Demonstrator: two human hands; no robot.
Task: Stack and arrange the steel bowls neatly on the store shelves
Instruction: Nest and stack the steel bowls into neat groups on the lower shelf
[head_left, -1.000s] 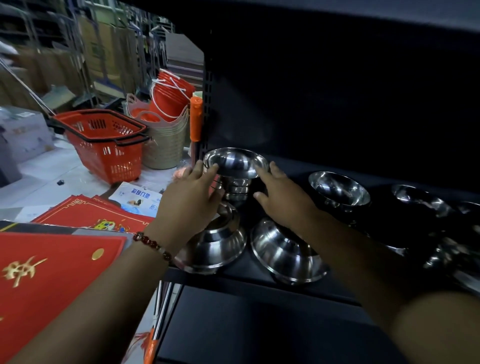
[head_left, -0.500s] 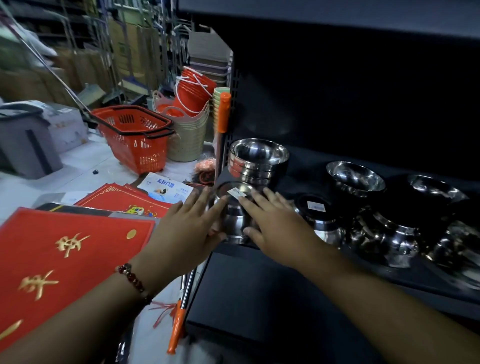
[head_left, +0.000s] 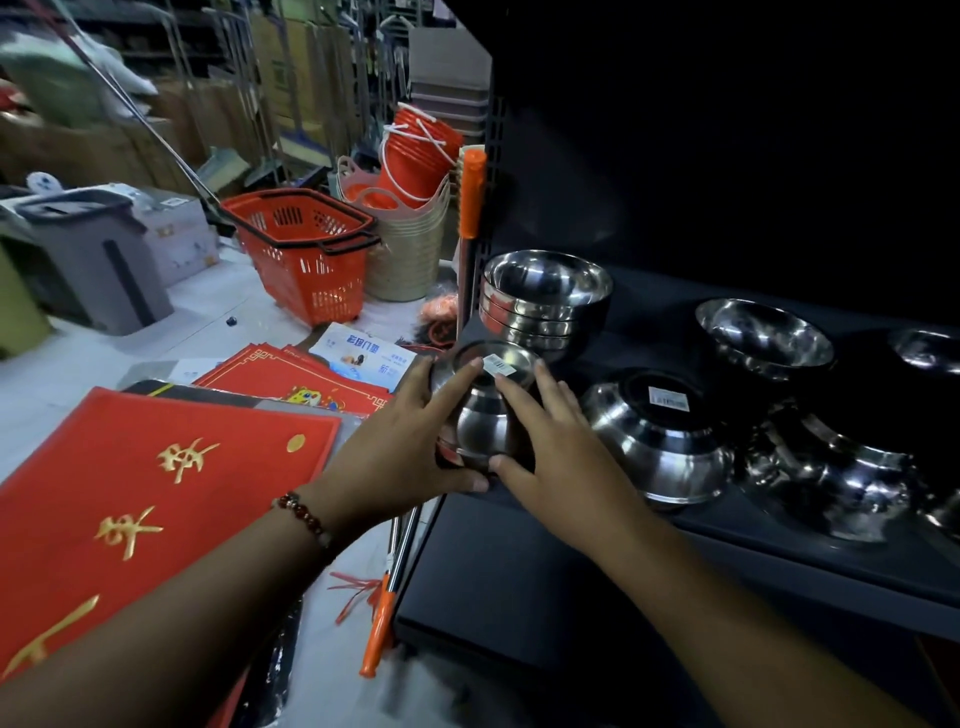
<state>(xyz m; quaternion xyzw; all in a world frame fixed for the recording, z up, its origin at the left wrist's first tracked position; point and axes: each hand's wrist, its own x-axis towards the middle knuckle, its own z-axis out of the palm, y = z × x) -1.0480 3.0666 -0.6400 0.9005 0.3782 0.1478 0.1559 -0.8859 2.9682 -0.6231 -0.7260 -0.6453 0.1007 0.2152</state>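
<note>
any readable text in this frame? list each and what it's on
"彩印门垫": blue characters on the white and blue printed packet lying beyond the red mats; its smaller print is too blurred to read.
Gold characters on the large red doormat: visible, but skewed and partly cut off, not readable with confidence.
Barcode sticker on the base of the upturned steel bowl between both hands: too small.
Sticker on the neighbouring upturned steel bowl: too small.

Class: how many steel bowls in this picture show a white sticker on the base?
2. One upturned bowl sits between both hands at the shelf's left front edge; another upturned bowl stands just to its right. Darker bowls further right may hide more stickers.
</note>
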